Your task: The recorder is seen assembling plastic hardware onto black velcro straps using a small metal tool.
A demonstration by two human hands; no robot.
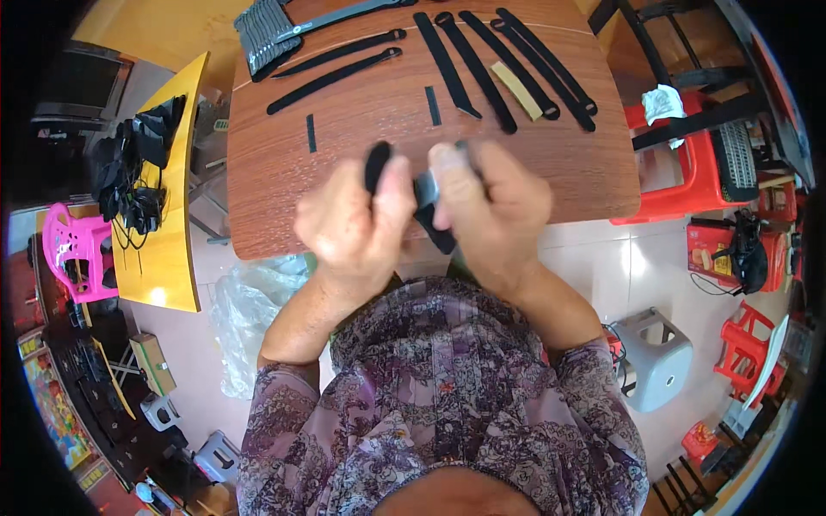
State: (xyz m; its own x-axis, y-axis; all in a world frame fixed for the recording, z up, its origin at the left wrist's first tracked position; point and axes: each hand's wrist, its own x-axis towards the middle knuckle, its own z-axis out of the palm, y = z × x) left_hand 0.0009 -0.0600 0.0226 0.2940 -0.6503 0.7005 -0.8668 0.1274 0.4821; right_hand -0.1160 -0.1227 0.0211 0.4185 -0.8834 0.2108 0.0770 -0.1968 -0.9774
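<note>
Both my hands are raised over the near edge of the brown wooden table (pixel 275 198), blurred by motion. My left hand (pixel 348 224) is closed, thumb against fingers, on a black strap (pixel 377 165) whose rounded end sticks up. Close beside it, my right hand (pixel 499 211) pinches the same black material, with a pale grey patch showing between the hands. A black strap end hangs below the right hand. Whether the hands hold one strap or two is hidden by the fingers.
Several black straps with slotted ends (pixel 477 73) lie at the back, beside a tan strip (pixel 518 90). A bundle of grey straps (pixel 265 36) sits at the far left. Short dark strips (pixel 433 105) lie nearer. A red stool (pixel 680 172) stands right of the table.
</note>
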